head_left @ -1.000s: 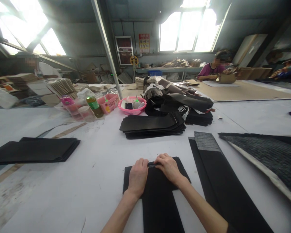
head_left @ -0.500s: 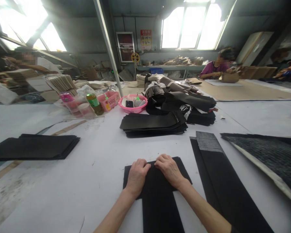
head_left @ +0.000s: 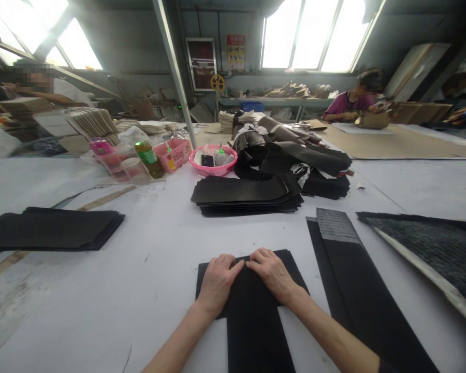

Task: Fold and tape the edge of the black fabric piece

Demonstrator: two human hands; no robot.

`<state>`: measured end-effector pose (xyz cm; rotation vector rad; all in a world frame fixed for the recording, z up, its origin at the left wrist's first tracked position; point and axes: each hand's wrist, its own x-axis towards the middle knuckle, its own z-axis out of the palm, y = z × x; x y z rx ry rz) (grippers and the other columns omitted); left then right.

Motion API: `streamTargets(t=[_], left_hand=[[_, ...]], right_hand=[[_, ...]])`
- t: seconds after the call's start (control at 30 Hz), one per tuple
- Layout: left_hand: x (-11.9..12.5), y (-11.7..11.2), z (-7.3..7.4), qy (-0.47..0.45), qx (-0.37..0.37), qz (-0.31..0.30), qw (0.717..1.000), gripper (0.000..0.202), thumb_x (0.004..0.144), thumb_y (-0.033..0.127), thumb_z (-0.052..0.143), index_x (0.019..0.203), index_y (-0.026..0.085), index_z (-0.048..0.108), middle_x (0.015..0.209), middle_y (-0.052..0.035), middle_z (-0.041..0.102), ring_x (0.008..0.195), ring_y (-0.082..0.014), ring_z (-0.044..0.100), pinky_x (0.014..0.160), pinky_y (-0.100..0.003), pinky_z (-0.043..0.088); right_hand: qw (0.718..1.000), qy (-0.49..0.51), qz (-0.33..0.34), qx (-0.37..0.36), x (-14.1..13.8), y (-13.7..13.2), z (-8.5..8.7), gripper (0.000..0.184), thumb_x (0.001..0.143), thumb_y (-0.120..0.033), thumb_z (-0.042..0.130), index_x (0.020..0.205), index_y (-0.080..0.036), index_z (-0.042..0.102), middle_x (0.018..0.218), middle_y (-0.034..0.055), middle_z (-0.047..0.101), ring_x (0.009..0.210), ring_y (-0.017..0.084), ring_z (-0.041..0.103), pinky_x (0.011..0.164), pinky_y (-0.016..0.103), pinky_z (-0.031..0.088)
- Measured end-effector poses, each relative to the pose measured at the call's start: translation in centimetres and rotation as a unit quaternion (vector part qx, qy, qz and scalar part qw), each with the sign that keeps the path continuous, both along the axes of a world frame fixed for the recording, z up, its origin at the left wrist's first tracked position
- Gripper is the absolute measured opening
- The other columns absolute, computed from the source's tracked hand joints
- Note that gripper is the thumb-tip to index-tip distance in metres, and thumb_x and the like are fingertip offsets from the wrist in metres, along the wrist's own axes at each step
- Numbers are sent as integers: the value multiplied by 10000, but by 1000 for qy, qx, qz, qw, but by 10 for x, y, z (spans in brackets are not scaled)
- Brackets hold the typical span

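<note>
A black T-shaped fabric piece [head_left: 256, 321] lies flat on the white table [head_left: 147, 290] right in front of me. My left hand [head_left: 217, 282] and my right hand [head_left: 272, 274] both rest on its far edge, side by side and touching at the fingertips. Their fingers are curled over and pressing down on the edge of the fabric. A stack of black cut sheets [head_left: 244, 196] lies further back, beyond my hands.
Long black strips [head_left: 357, 290] and a grey textured sheet [head_left: 431, 248] lie to the right. Another black stack [head_left: 50, 230] sits at the left. Pink baskets [head_left: 213, 160], bottles [head_left: 149, 159] and a heap of dark fabric [head_left: 295, 155] stand behind. Two people work at the far tables.
My hands have closed together along the fabric's far edge until the fingertips meet. The camera has tipped slightly; nothing else on the table has moved.
</note>
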<state>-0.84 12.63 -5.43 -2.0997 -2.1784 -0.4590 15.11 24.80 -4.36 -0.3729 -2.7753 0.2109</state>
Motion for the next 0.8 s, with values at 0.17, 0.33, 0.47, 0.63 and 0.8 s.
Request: streamTargets(t=[0.17,0.33,0.47,0.63,0.8], left_hand=[[0,0,5,83,-33,-47,995,347,907,148,499,1247,217,494,1072,-67,545,989,-231,496,824,-380,433],[0,2,10,134,-41,-70,988,339,899,131,488,1235,172,494,1077,-90,546,995,-247,504,818,-389,443],[0,1,9,137,-41,-66,988,358,897,131,495,1251,185,481,1091,-92,542,1009,-247,508,827,-387,444],[-1,1,6,137,-43,-64,988,361,894,143,505,1249,204,481,1087,-86,537,1003,-245,509,823,-388,446],[0,4,8,149,-44,-71,985,429,911,134,458,1324,246,418,1068,-76,534,978,-229,510,823,-382,439]], right_hand=[[1000,-8,12,13,2,1,-2,123,902,-156,568,1003,-191,629,960,40,585,927,171,513,846,318,436],[999,-15,25,35,2,1,1,135,920,-132,521,993,-180,624,959,49,590,921,173,530,848,328,445],[998,-18,40,38,7,6,6,120,925,-143,520,984,-180,617,966,38,603,905,165,542,839,318,453],[999,-5,31,25,16,13,4,149,931,-150,514,1037,-188,610,983,36,609,918,163,542,813,310,459],[999,-4,30,15,14,12,2,129,931,-162,518,993,-189,627,950,35,606,892,158,543,803,304,455]])
